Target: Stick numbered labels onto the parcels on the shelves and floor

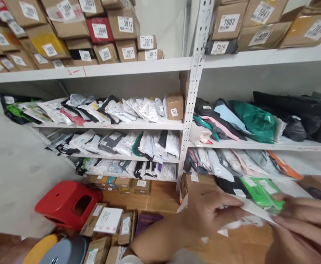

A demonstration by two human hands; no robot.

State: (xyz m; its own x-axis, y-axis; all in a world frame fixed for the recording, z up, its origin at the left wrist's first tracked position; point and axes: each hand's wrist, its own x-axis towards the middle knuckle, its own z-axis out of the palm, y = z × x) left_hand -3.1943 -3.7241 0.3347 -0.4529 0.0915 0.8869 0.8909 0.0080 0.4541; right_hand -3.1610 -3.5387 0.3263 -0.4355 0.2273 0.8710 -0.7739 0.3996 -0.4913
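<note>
At the lower right, my left hand [210,209] is closed, pinching one end of a white paper strip [255,209] between thumb and fingers. My right hand [300,223] grips the strip's other end and is cut off partly by the frame's edge. Dark print shows faintly on a lower part of the paper, too blurred to read. A bright green parcel [262,189] lies behind the strip, on or near the low shelf. Small white scraps [223,232] show under the left hand; whether they belong to the strip I cannot tell.
White metal shelving [194,73] holds numbered cardboard boxes [124,24] on top and rows of bagged parcels [149,110] below. On the floor are a red plastic stool [64,201], a grey round lid [66,251] and several boxes [109,220]. A wall [11,157] stands left.
</note>
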